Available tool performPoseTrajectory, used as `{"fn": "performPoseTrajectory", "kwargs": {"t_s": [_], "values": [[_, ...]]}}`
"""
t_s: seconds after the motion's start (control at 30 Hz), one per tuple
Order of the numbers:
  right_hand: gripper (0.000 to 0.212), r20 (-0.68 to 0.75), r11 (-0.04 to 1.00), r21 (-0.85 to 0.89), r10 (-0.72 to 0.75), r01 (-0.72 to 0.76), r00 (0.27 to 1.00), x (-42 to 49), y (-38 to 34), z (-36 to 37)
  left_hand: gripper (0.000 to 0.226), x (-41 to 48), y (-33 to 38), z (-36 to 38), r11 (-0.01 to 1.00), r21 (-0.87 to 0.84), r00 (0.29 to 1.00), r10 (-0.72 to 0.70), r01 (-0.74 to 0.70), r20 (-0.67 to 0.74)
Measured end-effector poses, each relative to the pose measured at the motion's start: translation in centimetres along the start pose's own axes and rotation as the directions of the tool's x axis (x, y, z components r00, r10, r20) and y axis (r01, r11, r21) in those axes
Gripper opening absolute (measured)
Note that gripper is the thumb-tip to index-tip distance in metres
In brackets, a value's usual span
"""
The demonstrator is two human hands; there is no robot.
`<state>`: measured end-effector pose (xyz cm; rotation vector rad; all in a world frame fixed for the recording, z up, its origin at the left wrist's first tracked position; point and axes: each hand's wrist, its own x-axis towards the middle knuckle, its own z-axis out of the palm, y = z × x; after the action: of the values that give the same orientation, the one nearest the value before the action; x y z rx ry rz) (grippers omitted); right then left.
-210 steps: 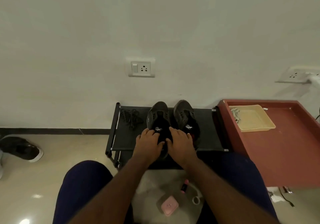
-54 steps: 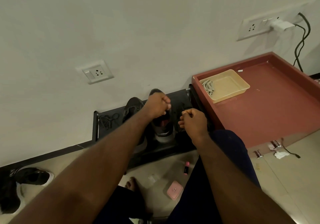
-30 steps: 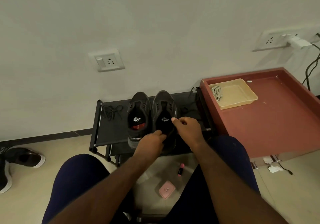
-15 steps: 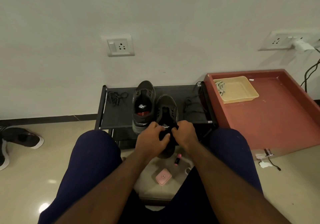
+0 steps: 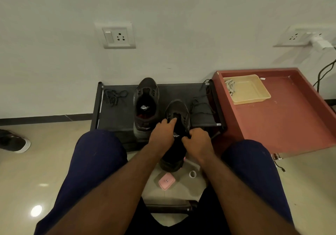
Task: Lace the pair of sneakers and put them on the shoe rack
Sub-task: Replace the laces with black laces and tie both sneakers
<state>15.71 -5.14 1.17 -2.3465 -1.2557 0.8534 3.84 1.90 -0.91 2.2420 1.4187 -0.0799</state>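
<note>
Hidden: near sneaker (image 5: pixel 177 109) midsection, behind both grips.
Left grip (image 5: pixel 162 134): clasps collar, fingertip on tongue.
Right grip (image 5: pixel 198 140): clenched on its right side.
Look: dark grey, toe pointing far.

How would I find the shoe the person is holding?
Look at the black shoe rack against the white wall. Two dark sneakers are there; yours is the right sneaker, poking over the front edge, with the left hand and right hand on it. The left sneaker sits farther back, untouched.

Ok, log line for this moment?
left hand, right hand: grip dark grey sneaker | second grey sneaker: on black shoe rack | black laces: loose on rack | lacing: not started
</note>
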Motion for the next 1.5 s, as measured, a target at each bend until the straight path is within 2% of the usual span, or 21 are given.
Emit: {"fn": "performPoseTrajectory", "kwargs": {"t_s": [0.1, 0.23, 0.3, 0.4, 0.53, 1.03, 1.5], "values": [[0.039, 0.008, 0.998, 0.031, -0.051, 0.051, 0.999, 0.1, 0.1, -0.7, 0.071, 0.1, 0.7, 0.5, 0.999, 0.045, 0.996, -0.025, 0.021, 0.089], [0.027, -0.156, 0.973, 0.102, -0.192, 0.209, 0.969, 2.1, 0.1, -2.3, 0.077, 0.1, 0.9, 0.8, 0.994, 0.099, 0.993, -0.064, 0.055, 0.094], [0.019, -0.156, 0.968, 0.162, -0.167, 0.192, 0.974, 3.3, 0.5, -2.7, 0.079, 0.3, 0.6, 0.8, 0.994, 0.096, 0.995, -0.067, 0.059, 0.077], [0.025, -0.087, 0.97, 0.19, -0.138, 0.153, 0.987, 4.8, 0.7, -2.5, 0.079, 0.3, 0.3, 0.6, 0.995, 0.088, 0.996, -0.053, 0.047, 0.07], [0.013, -0.032, 0.979, 0.042, -0.2, 0.201, 0.979, 6.7, 0.6, -1.7, 0.079, 0.7, 0.1, 0.7, 0.992, 0.121, 0.997, -0.03, 0.022, 0.066], [0.011, -0.072, 0.993, 0.076, -0.085, 0.09, 0.994, 8.2, 0.3, 0.1, 0.08, 1.0, -0.7, 1.1, 0.992, 0.128, 0.999, 0.001, -0.007, 0.05], [0.015, -0.046, 0.994, 0.013, -0.111, 0.112, 0.993, 8.3, 0.5, 0.6, 0.076, 0.9, -0.7, 1.1, 0.993, 0.114, 0.999, 0.006, -0.011, 0.039]]}}
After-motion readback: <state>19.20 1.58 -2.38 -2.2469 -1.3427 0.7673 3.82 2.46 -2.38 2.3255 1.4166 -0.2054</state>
